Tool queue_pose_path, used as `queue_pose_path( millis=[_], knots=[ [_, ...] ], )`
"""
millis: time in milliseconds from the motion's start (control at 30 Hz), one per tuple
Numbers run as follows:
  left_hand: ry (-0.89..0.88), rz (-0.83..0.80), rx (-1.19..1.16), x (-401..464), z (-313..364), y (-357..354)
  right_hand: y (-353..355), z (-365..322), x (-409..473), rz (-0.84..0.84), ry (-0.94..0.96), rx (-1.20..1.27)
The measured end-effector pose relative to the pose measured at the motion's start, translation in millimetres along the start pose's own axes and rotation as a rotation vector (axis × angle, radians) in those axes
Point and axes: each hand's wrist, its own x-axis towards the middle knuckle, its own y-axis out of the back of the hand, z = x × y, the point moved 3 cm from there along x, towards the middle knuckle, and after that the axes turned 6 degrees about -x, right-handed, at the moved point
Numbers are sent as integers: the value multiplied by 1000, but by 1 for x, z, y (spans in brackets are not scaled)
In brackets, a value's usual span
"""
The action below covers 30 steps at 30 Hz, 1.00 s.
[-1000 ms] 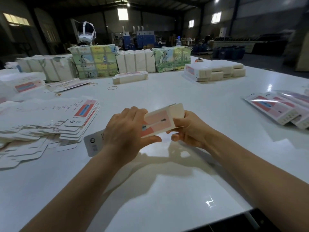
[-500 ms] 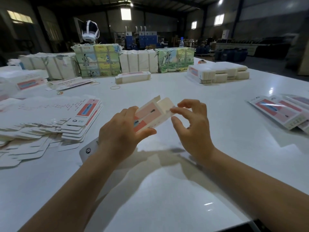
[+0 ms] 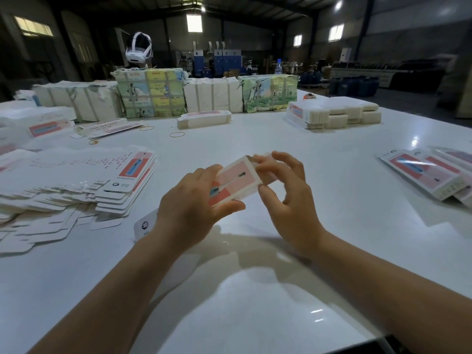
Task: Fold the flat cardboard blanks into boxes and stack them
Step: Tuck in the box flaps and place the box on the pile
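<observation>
At the centre of the frame I see a small box (image 3: 236,180), pink and white with a slim dark item printed on its top face, held above the white table (image 3: 281,315) and tilted up toward the right. My left hand (image 3: 190,209) grips its lower-left end, thumb along the near edge and fingers curled over the far side. My right hand (image 3: 288,198) is at the box's upper-right end, where its curled fingertips (image 3: 263,162) press on the end flap while the thumb sits against the near corner. A white tab with a round logo sticks out below my left wrist; I cannot tell whether it belongs to the box. Left of my hands, in the middle left of the frame, lies a fanned pile of flat blanks (image 3: 76,185), white with a red and blue printed panel showing on the top one. At the right edge lie a few finished boxes (image 3: 429,172) side by side, glossy in the light. Further back, right of centre, sits a neat stack of white boxes (image 3: 332,113). Across the upper middle of the frame stands a row of wrapped bundles (image 3: 153,95), some white, some with green and yellow pictures, with a white headset (image 3: 138,51) above them. A few rubber bands (image 3: 177,134) lie on the table in front of the bundles.
</observation>
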Motion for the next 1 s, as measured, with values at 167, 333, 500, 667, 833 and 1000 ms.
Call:
queue_pose_path(
  millis=[167,333,500,667,833,1000],
  knots=[
    [18,18,41,0,4,-1,-7,-6,-4,-13,-44,11],
    [27,39,162,1,10,-6,-14,-2,-9,-84,-97,-33],
    [28,54,127,2,6,-4,-11,-2,-4,-78,-116,-2],
    [6,67,127,0,10,-1,-2,14,7,-58,-488,353],
    [0,25,204,0,11,-4,-8,15,6,-155,-522,648],
    [-22,17,261,0,15,-5,-7,0,-2,-77,-86,-61]
  ],
)
